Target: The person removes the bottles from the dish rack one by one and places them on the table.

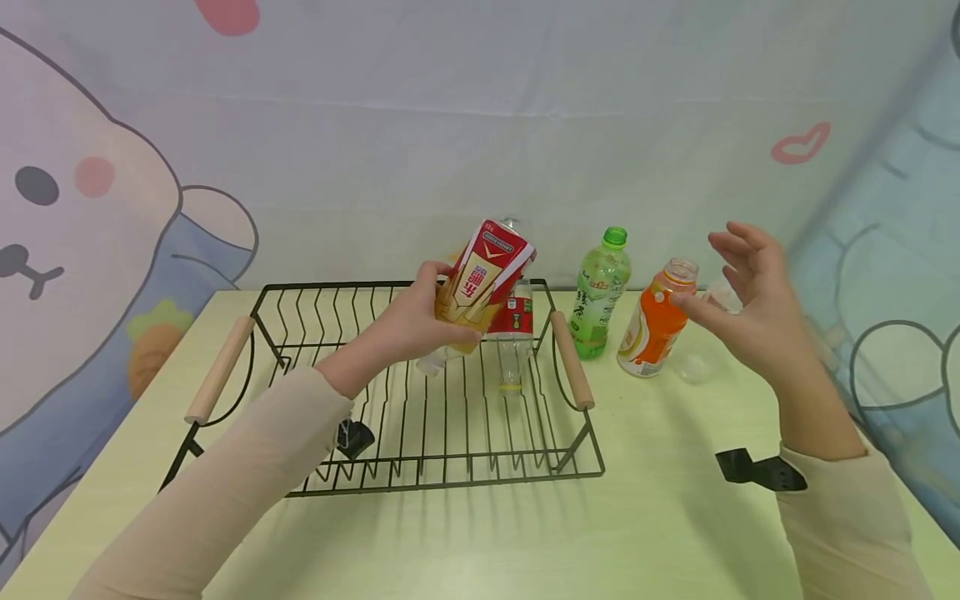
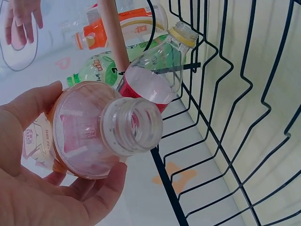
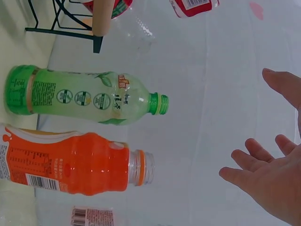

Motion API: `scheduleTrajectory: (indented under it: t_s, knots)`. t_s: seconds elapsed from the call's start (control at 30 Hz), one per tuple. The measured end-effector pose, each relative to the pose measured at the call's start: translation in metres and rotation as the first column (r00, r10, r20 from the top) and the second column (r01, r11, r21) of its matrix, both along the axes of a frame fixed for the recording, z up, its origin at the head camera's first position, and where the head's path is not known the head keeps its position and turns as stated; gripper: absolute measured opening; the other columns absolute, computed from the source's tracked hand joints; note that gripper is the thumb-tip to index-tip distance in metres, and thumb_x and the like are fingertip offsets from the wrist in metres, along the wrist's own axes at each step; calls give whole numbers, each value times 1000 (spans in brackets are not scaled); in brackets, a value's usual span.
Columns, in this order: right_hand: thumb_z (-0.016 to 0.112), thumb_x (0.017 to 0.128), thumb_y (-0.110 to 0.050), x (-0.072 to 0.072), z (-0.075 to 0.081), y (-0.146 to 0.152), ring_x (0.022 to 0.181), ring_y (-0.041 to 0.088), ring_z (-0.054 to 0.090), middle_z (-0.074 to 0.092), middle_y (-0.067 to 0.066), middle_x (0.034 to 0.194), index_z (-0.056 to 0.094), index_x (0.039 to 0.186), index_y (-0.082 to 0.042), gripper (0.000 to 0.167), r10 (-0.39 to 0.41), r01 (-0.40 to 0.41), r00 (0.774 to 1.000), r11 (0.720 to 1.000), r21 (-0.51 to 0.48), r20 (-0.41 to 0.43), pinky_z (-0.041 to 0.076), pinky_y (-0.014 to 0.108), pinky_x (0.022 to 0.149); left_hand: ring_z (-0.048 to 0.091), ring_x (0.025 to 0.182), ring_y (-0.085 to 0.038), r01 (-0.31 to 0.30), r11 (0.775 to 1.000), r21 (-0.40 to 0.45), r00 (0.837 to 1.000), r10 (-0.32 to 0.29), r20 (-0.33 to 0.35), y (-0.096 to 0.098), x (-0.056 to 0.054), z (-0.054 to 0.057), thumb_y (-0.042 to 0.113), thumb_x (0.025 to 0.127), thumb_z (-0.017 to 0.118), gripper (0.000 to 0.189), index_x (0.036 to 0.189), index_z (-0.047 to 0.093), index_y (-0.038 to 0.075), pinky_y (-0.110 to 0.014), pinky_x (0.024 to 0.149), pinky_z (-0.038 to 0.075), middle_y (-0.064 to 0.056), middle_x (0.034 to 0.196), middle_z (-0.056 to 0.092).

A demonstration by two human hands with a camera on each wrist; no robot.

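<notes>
My left hand (image 1: 423, 321) grips a clear plastic bottle (image 1: 480, 279) with a red and yellow label, tilted base up above the wire rack. Its uncapped neck (image 2: 136, 125) faces the camera in the left wrist view. Just beside it, a clear bottle with a red label (image 1: 514, 317) stands neck down in the rack. My right hand (image 1: 757, 308) is raised with fingers spread and holds nothing. Nearest to that hand is an uncapped bottle with an orange label (image 1: 654, 321), upright on the table; left of it stands a green bottle (image 1: 600, 296), also uncapped.
The black wire rack (image 1: 446, 457) has wooden handles (image 1: 572, 358) at both ends and sits on the pale table (image 1: 525, 533). Partly behind my right hand is another clear bottle (image 1: 722, 296). A printed cloth (image 1: 450, 133) hangs along the back.
</notes>
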State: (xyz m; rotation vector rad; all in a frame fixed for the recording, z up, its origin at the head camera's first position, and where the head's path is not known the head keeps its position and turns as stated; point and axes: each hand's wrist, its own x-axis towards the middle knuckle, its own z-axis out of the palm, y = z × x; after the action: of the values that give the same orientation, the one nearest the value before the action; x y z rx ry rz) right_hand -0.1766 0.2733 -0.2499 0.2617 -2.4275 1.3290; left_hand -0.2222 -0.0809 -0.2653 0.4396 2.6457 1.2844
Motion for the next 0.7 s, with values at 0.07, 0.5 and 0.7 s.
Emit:
scheduleTrajectory:
  t_s: [0.07, 0.5, 0.7]
  knots:
    - [70, 87, -7, 0, 3, -5, 145, 23, 24, 28, 9, 152, 17, 150, -20, 84, 19, -19, 1000, 1000, 2, 6, 33, 53, 108, 54, 113, -29, 12, 1000, 4, 1000, -12, -10, 1, 0, -1, 21, 81, 77, 88, 146, 18, 12, -47, 98, 44, -14, 129, 50]
    - [74, 81, 0, 0, 10, -35, 142, 27, 29, 34, 11, 149, 24, 147, -8, 83, 160, -148, 984, 981, 129, -85, 22, 42, 117, 56, 110, -26, 86, 996, -15, 994, -87, -64, 4, 0, -1, 17, 78, 78, 84, 144, 25, 12, -44, 94, 47, -11, 125, 55]
    - [76, 81, -6, 0, 13, -47, 142, 32, 28, 34, 12, 150, 25, 147, -8, 83, 197, -185, 978, 968, 169, -60, 25, 54, 112, 57, 106, -24, 127, 991, -36, 988, -130, -79, 6, -1, -2, 16, 76, 80, 80, 140, 31, 12, -42, 94, 47, -8, 121, 57]
